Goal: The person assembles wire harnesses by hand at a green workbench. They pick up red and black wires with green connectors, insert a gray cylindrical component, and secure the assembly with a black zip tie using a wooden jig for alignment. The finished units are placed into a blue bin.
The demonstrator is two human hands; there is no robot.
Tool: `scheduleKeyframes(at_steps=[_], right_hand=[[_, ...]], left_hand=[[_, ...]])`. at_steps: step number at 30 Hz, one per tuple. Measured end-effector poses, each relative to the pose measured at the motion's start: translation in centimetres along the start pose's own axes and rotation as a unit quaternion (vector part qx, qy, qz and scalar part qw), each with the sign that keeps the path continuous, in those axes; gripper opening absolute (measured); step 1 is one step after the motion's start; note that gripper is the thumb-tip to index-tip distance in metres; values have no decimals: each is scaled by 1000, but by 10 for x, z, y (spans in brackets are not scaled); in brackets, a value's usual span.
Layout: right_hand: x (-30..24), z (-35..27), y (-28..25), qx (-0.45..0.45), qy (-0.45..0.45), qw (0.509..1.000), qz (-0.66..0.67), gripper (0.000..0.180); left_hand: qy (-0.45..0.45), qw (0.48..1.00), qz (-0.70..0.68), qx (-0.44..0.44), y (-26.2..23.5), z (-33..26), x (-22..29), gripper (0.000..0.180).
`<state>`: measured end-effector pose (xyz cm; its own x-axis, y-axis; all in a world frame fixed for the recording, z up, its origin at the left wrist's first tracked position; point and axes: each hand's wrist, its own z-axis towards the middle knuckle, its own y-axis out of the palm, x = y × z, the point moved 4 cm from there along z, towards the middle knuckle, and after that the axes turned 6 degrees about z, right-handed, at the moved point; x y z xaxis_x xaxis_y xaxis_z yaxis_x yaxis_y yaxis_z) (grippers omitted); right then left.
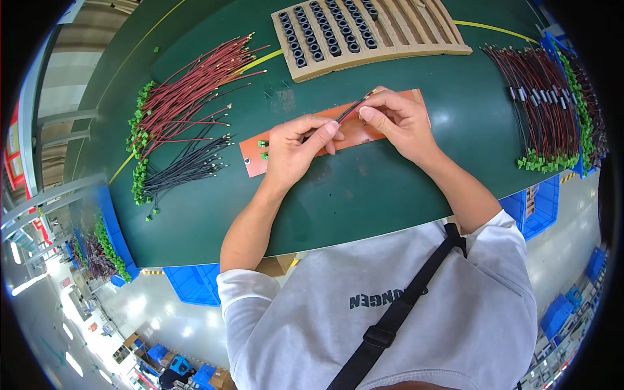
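My left hand (298, 144) is closed around thin red and black wires (348, 112), which run up to the right between my hands. The fingertips of my right hand (402, 123) pinch the far ends of these wires. Beneath both hands lies a long orange board (253, 168), partly covered by them, with a hole at its left end. Two small green connectors (263, 143) show beside my left hand on that board. Whether the held wires run into these connectors is hidden by the hand.
Loose red wires (195, 84) and black wires (188, 166) with green connectors lie at the left. A brown grooved tray (383, 60) with rows of black rings (316, 32) stands beyond the board. Bundled wires with grey sleeves (543, 97) lie at the right. Blue bins (195, 286) sit below the green table (338, 221).
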<state>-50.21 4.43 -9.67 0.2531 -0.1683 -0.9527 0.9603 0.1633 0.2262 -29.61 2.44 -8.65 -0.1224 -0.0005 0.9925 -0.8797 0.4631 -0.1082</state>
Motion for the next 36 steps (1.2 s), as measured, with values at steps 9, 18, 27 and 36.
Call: scheduleKeyframes(at_steps=[9, 18, 27, 36], right_hand=[[4, 3, -1, 19, -3, 1000, 6, 13], [5, 2, 2, 3, -8, 999, -37, 12], [4, 2, 5, 4, 25, 1000, -5, 12], [6, 2, 3, 9, 29, 999, -28, 15]], left_hand=[[-9, 1000, -27, 5, 0, 1, 0, 16], [-19, 999, -45, 4, 5, 2, 0, 15], [-18, 1000, 1, -8, 3, 0, -2, 13], [21, 996, 83, -13, 5, 1, -2, 14]])
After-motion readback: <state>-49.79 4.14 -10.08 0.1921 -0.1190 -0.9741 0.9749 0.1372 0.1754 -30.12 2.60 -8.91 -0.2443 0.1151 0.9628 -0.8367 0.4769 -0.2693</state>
